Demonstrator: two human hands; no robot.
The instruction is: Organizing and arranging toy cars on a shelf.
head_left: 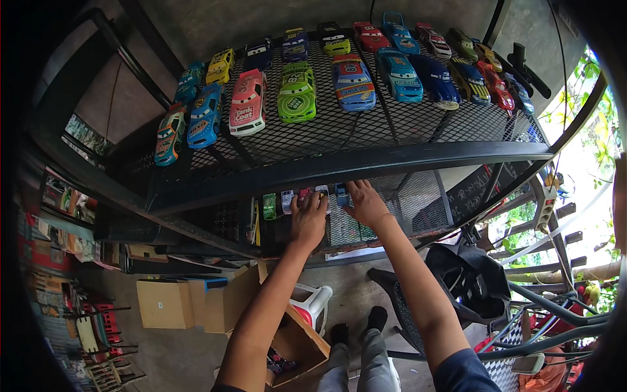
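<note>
While a small blue toy car [341, 195] stands on the lower shelf of dark metal mesh [421, 199], the right hand [367, 206] lies at its right side, its forearm slanting up and inward from the lower right. That hand's thumb is beside the car and its fingers point forward, apart from the thumb; whether its grip pinches the car I cannot tell. The left hand [309, 222] comes up from lower left, back of the hand uppermost, fingers curled down over a small pinkish-red car [304, 193] and a small whitish car [322, 189]. The fingertips are partly hidden, so I cannot tell whether that grip is closed on either. Further left along the same row are a small silvery-blue car [287, 202] and a small green car [270, 206].

Above, a black metal rail [353, 166] edges the upper shelf of diamond-patterned mesh [392, 124], which carries larger glossy, rounded toy cars, among them a pink one [248, 104] and a lime-green one [297, 95]. Below, an open brown cardboard box [307, 340] sits near the person's legs, with a black bag [470, 277] to the right.
</note>
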